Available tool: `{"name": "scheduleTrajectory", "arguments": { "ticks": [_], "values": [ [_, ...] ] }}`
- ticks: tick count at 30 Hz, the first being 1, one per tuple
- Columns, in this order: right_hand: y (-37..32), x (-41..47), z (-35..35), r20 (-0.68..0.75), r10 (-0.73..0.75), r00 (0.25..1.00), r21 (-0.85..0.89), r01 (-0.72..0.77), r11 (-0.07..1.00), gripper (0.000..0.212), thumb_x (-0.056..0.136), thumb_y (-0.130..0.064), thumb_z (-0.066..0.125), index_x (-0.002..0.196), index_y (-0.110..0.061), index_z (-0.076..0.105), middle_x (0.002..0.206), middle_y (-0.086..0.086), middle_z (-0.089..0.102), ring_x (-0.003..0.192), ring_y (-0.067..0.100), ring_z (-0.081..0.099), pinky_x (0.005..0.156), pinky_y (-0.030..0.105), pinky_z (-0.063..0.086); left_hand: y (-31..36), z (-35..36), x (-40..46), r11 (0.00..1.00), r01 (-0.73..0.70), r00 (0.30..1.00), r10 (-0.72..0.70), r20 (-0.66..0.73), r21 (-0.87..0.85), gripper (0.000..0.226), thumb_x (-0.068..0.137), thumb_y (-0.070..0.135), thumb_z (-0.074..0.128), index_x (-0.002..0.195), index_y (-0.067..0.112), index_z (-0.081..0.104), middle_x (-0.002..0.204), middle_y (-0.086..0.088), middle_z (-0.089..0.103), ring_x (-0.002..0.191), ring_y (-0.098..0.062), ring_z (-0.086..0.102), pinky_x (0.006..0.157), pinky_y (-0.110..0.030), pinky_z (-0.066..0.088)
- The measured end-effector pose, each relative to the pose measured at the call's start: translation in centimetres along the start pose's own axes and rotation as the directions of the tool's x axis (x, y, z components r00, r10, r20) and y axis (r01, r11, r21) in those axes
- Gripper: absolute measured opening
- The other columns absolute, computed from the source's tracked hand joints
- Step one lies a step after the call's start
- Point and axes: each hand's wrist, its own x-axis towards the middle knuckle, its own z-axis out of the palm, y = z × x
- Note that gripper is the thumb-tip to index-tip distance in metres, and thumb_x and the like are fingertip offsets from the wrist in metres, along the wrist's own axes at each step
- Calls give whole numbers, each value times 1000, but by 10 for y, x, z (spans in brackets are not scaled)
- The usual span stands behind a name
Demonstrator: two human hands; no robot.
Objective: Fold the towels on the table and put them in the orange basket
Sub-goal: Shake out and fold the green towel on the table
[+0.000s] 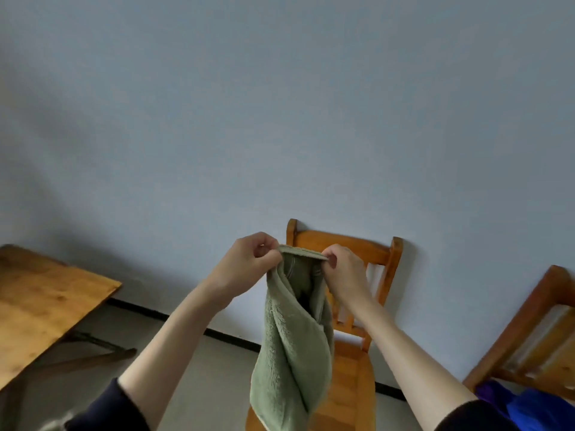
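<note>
A sage-green towel [291, 353] hangs in the air in front of me, its long sides curled inward. My left hand [249, 262] pinches its top left corner. My right hand [343, 270] pinches the top right corner, so the short top edge is stretched between them. The lower end of the towel drops out of view at the bottom edge. The orange basket is not in view.
A wooden table [46, 306] stands at the left with its dark metal legs on the floor. One wooden chair [351, 353] is against the pale wall behind the towel, a second chair [535, 331] at the right. Blue cloth [538, 405] lies at the bottom right.
</note>
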Motion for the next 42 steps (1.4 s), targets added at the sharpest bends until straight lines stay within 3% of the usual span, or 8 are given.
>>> {"name": "scheduleTrajectory", "arguments": {
  "ticks": [7, 10, 17, 25, 30, 36, 38, 42],
  "values": [
    [-82, 9, 67, 113, -29, 993, 173, 9, 985, 6, 92, -18, 54, 89, -16, 59, 78, -8, 56, 69, 3, 49, 55, 13, 32, -28, -109, -55, 974, 193, 981, -192, -13, 119, 9, 96, 15, 48, 97, 9, 54, 85, -11, 59, 72, -15, 49, 69, -24, 42],
    [-130, 10, 100, 283, -62, 957, 313, -31, 949, 12, 90, -20, 58, 88, -10, 66, 82, -4, 62, 79, 11, 56, 67, 21, 40, -59, -156, -87, 938, 223, 975, -220, -43, 264, 20, 93, 31, 55, 100, 11, 55, 90, -12, 64, 76, -16, 54, 75, -33, 46],
    [-244, 1, 185, 437, -316, 842, 388, 141, 911, 27, 83, -31, 68, 73, -7, 66, 68, -2, 62, 65, 9, 52, 61, 18, 38, -132, -265, -159, 794, 230, 888, 66, -456, 563, 12, 92, 31, 56, 87, 30, 45, 55, 9, 46, 60, 2, 48, 56, -18, 35],
    [-348, -19, 295, 579, -547, 604, 359, 414, 837, 16, 91, -25, 57, 76, -20, 59, 75, -7, 59, 75, 11, 54, 61, 12, 36, -180, -380, -229, 711, 314, 752, 218, -622, 629, 15, 96, 26, 48, 84, 21, 56, 76, 17, 48, 69, -8, 49, 64, -15, 34],
    [-381, -22, 353, 639, -509, 577, 385, 333, 861, 45, 83, -50, 61, 64, -10, 54, 59, -3, 52, 57, 10, 48, 55, 22, 36, -206, -432, -254, 741, 433, 607, 182, -774, 513, 16, 95, 18, 50, 85, 9, 59, 85, 3, 53, 74, -14, 51, 68, -19, 35],
    [-425, 0, 409, 694, -600, 398, 429, 440, 789, 25, 89, -41, 57, 75, -21, 61, 74, -8, 62, 73, 7, 56, 62, 21, 42, -237, -481, -272, 877, 479, 405, -185, -896, 35, 20, 95, 21, 52, 80, 14, 63, 72, 6, 61, 69, -8, 53, 69, -24, 41],
    [-431, 12, 430, 717, -605, 348, 417, 480, 771, 15, 93, -33, 53, 82, -24, 60, 83, -9, 62, 80, 8, 57, 65, 18, 42, -240, -495, -268, 902, 422, 397, -276, -875, -93, 24, 96, 24, 51, 80, 15, 67, 69, 6, 62, 67, -6, 54, 67, -23, 44],
    [-435, 43, 471, 766, -573, 293, 400, 480, 781, 13, 96, -24, 46, 89, -23, 57, 91, -8, 60, 86, 8, 55, 66, 19, 41, -247, -514, -258, 846, 521, 524, -420, -741, -111, 28, 93, 30, 55, 74, 14, 68, 62, 9, 56, 60, -4, 49, 59, -17, 40]
  ]
}}
